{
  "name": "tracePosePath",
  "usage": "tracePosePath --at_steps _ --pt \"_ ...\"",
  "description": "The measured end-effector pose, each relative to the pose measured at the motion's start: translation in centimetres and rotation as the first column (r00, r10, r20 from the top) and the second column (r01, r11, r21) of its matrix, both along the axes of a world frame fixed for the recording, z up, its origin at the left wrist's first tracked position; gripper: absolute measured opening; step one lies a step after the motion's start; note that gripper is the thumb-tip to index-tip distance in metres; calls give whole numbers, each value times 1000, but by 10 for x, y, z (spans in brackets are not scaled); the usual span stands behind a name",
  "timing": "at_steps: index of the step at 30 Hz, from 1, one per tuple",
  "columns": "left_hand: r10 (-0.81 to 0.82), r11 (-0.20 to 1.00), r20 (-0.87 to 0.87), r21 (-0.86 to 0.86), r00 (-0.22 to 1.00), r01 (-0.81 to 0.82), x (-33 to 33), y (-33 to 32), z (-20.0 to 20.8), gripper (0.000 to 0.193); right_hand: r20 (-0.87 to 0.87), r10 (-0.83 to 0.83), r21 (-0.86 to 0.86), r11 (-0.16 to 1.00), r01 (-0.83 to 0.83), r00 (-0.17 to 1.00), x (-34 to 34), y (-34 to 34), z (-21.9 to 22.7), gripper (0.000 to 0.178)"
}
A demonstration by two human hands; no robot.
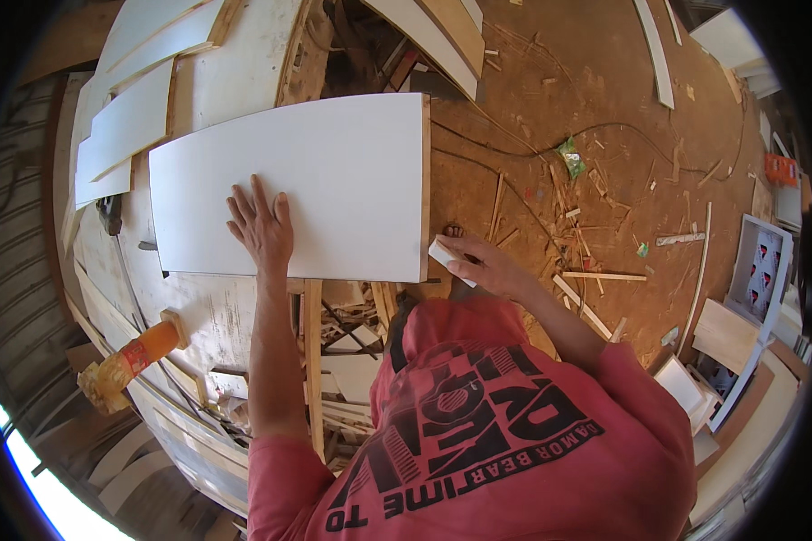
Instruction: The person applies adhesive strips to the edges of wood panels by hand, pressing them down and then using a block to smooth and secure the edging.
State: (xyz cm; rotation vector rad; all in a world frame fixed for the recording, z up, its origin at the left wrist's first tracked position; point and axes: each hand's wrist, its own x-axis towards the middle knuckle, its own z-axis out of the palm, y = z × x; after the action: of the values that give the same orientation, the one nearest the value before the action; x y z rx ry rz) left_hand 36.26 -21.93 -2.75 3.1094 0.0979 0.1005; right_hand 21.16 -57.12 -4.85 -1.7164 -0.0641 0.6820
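Observation:
A large white board [352,180] with one gently curved long edge lies on the wooden workbench [212,311], its right end jutting past the bench. My left hand [263,225] rests flat on its white face, fingers spread. By the board's bare brown right end, near the front corner, my right hand [485,268] grips a small white block [443,252]. Whether the block touches the edge cannot be made out. Part of the block is hidden by the fingers.
More white boards [135,117] lie at the bench's far left. A bottle of orange liquid [144,352] stands on the left. Wood offcuts [604,275] and a dark cable [641,131] litter the brown floor. A white-framed panel [753,279] leans at the right.

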Motion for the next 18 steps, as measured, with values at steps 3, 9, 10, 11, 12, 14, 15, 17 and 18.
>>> tracePosePath --at_steps 3,9,10,11,12,14,15,17,18 --pt "-30 1000 28 -7 999 30 -1 3 0 61 -235 -262 253 913 319 936 -3 10 1 55" --pt "35 950 182 -312 983 24 -15 15 14 57 -263 -324 291 871 395 909 9 23 10 55" --pt "75 913 192 -408 979 10 -24 8 28 51 -279 -322 274 876 397 905 10 22 16 55" --pt "106 864 197 -504 975 8 -40 -8 43 45 -296 -329 249 880 405 897 11 21 21 55" --pt "157 747 36 -658 987 -95 -65 -22 60 36 -279 -338 251 878 408 899 12 25 24 55" --pt "194 575 -407 -690 893 -440 -128 -28 54 35 -250 -370 211 881 423 895 8 25 30 55" --pt "171 432 -640 -635 749 -641 -151 -35 43 36 -226 -348 233 888 397 910 5 26 25 55" --pt "109 -9 -761 -644 639 -765 -167 -65 25 41 -200 -339 232 895 381 919 -6 26 10 55" --pt "42 -228 -822 -561 568 -796 -179 -80 17 44 -237 -312 192 913 359 920 -13 25 7 55"
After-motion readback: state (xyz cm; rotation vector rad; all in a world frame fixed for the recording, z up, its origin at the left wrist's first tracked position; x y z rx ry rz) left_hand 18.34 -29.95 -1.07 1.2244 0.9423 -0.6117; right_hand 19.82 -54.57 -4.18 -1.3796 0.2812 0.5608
